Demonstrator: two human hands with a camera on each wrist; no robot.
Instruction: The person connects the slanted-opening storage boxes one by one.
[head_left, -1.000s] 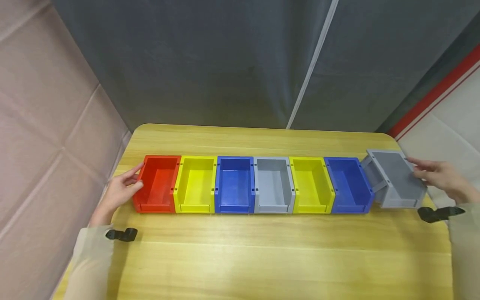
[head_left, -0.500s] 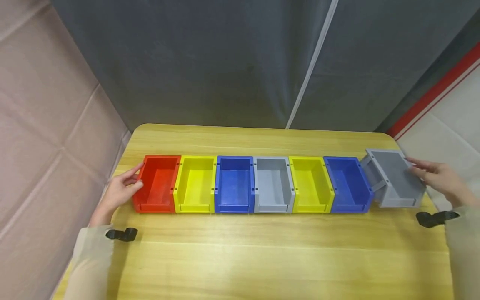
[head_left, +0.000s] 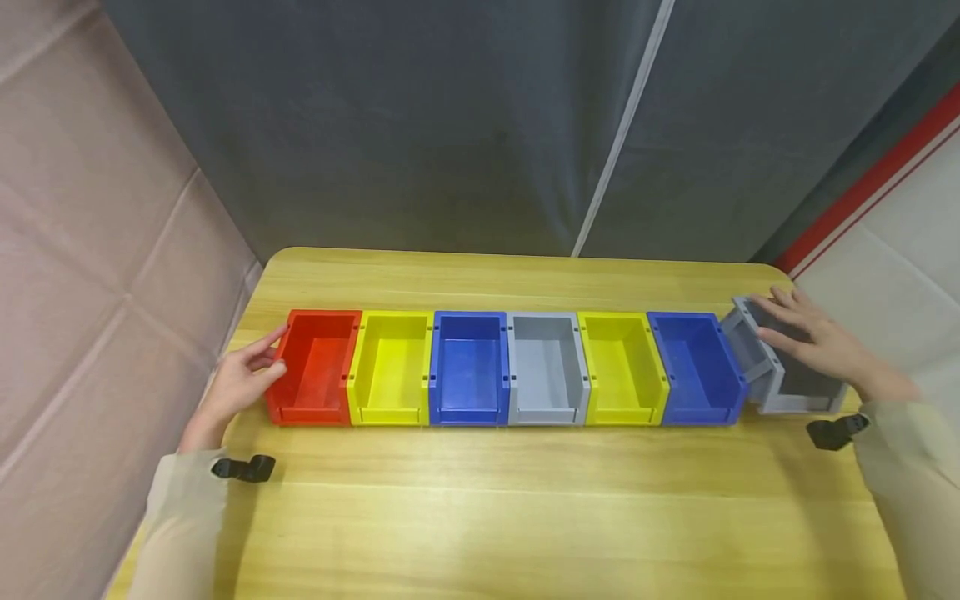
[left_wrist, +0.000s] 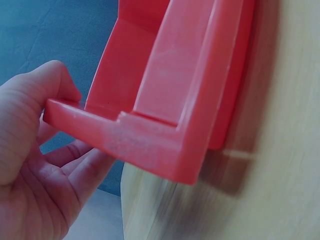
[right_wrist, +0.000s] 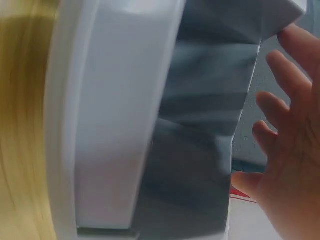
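At the left end of a row of plastic storage bins, my left hand [head_left: 238, 385] holds the side wall of the red bin [head_left: 315, 367]. The left wrist view has the thumb on one side of that wall and the fingers on the other. My right hand [head_left: 821, 337] is over the grey bin [head_left: 813, 402] at the right end, partly hiding it. This bin sits askew, its left outer side showing. In the right wrist view the fingers are spread beside the bin's edge, none curled round it; whether a fingertip touches the corner I cannot tell.
Between the end bins stand a yellow bin [head_left: 392, 367], a blue bin [head_left: 470, 367], a grey bin [head_left: 546, 367], another yellow bin [head_left: 621, 367] and another blue bin [head_left: 693, 367], side by side. The wooden table [head_left: 487, 508] meets a dark curtain [head_left: 390, 133] behind.
My right hand has let go of the right side of the end grey bin and moved left over its top, fingers spreading. The left hand and the row stay put.
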